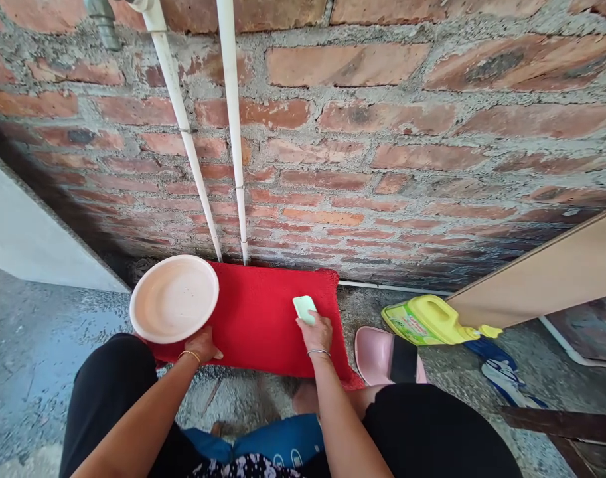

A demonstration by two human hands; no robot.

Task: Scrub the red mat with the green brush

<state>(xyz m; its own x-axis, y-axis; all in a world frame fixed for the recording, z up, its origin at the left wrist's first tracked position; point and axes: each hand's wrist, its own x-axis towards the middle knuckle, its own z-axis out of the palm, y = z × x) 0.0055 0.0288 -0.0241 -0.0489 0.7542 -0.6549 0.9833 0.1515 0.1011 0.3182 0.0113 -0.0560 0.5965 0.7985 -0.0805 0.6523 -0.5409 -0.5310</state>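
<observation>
A red cloth lies spread over a low, flat surface in front of me, its right end edged with a textured trim. My right hand grips a pale green bar of soap against the right part of the cloth. Near the cloth's front edge, my left hand rests with the thumb spread to the right. Its fingers are partly hidden beside the basin. A round, pale pink basin stands on the cloth's left end, just above my left hand. A few small dark specks show inside it.
A yellow detergent bottle lies to the right, beside a pink plastic scoop. Blue-and-white footwear lies farther right. Behind the cloth rises a brick wall with two white pipes. Boards stand at both sides.
</observation>
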